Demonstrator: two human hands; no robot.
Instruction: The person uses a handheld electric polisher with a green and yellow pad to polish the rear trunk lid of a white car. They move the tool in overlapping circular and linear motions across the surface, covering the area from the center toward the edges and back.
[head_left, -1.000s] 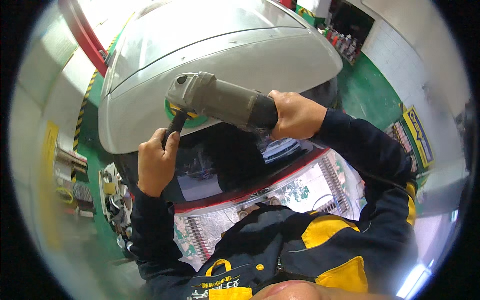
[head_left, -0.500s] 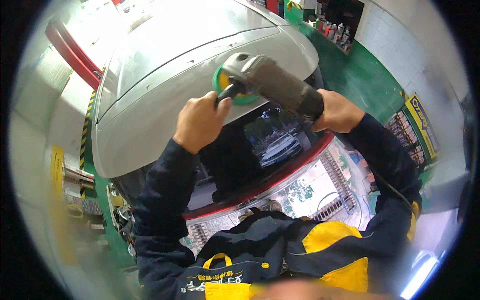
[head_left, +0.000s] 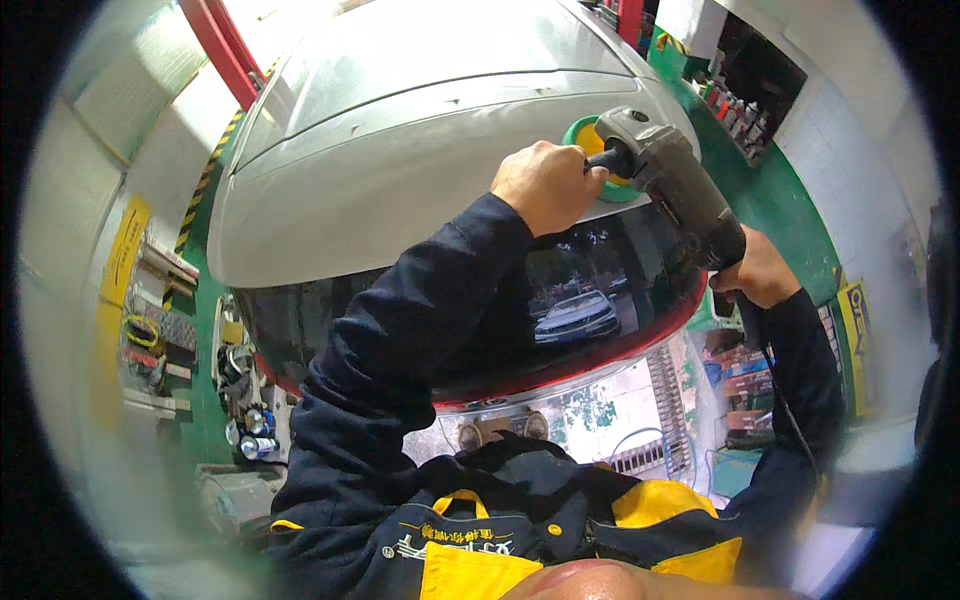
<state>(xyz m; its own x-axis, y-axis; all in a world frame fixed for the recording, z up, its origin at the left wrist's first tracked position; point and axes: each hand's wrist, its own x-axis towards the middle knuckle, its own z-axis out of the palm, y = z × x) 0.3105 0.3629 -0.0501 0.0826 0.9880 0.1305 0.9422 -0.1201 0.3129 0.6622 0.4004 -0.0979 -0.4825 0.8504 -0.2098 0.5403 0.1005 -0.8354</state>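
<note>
Both my hands are on a dark grey power polisher point(head_left: 686, 190), held over the rear of a pale car roof point(head_left: 400, 195). My left hand point(head_left: 548, 186) is closed around its black side handle point(head_left: 606, 160). My right hand point(head_left: 768, 268) grips the rear end of the body, its fingers partly hidden underneath. The green and yellow polishing pad point(head_left: 582, 131) lies against the roof near its right rear corner; whether it is spinning I cannot tell. Just below is the dark rear window point(head_left: 480, 330), reflecting another car.
A power cord point(head_left: 790, 405) runs down from the tool along my right forearm. Spray cans and bottles point(head_left: 738, 118) stand at the far right. Tools and cans point(head_left: 258, 432) lie at the left. A red post point(head_left: 222, 50) rises beside the car.
The polisher has moved right across the roof toward its right corner, both hands going with it. My left arm now reaches farther across the rear window.
</note>
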